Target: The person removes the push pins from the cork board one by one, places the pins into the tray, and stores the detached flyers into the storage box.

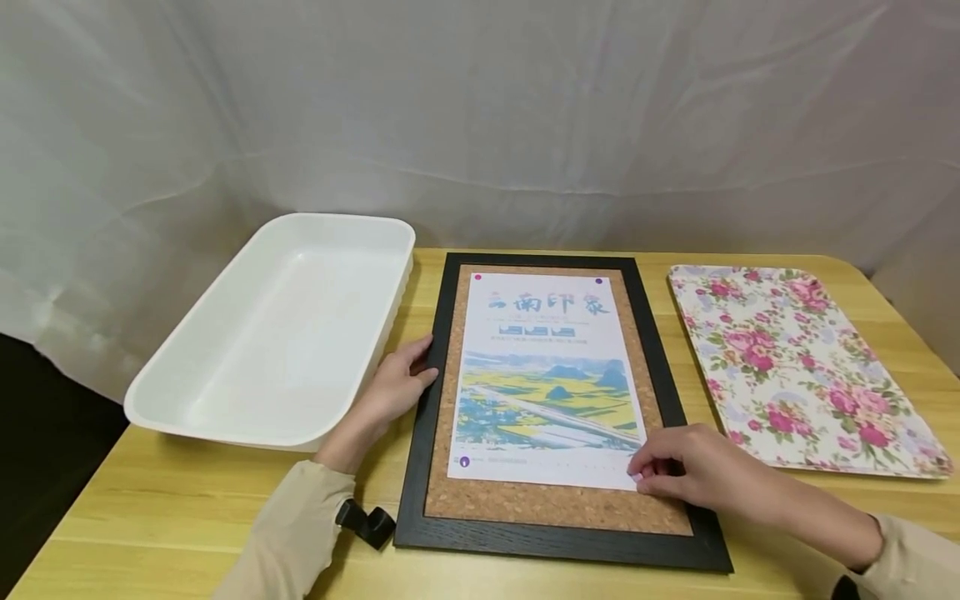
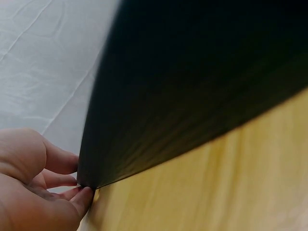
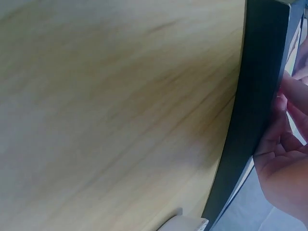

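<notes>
Poster (image 1: 551, 400) on corkboard (image 1: 555, 504), pins (image 1: 465, 462) in three corners | my right hand (image 1: 701, 467) pinches a tiny thing (image 1: 637, 478), maybe a pin, at the fourth | left hand (image 1: 393, 383) grips frame (image 1: 555, 542), I guess so it won't slip

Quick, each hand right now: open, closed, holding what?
Left hand: holding the edge of the black frame.
Right hand: closed, pinching a small pale object.
</notes>
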### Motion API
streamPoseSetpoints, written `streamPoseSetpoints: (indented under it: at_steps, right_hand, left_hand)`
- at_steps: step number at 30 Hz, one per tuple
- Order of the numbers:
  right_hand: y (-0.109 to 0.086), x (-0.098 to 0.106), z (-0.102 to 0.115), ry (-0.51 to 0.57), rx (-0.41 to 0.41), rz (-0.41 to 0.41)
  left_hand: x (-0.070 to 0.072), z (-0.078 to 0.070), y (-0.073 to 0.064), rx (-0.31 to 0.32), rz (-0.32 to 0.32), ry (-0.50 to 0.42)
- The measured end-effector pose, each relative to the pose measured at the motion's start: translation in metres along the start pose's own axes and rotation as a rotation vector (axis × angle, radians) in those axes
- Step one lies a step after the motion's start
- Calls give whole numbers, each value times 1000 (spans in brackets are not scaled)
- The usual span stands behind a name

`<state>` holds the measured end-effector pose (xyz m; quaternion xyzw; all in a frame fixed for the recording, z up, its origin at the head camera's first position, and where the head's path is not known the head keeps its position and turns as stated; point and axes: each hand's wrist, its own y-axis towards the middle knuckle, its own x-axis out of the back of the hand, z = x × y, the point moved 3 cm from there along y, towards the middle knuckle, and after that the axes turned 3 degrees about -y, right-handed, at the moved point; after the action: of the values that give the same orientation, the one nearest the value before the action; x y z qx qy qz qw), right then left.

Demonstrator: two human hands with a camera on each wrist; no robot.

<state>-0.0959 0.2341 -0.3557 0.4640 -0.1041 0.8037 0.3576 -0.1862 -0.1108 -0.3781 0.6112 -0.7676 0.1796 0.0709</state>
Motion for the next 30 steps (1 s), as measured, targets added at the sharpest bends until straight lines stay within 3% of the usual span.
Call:
streamPoseSetpoints:
  at_steps: [12,21,30]
  right_hand:
    - [0,1,-2,47,-4,-3]
    - [1,-1,-1,59,-62,38]
    - [1,0,0,69,-47,48]
  left_hand:
    - [0,1,0,0,0,9]
    - [0,3,1,-5,10,11]
    - [0,2,2,-8,5,16]
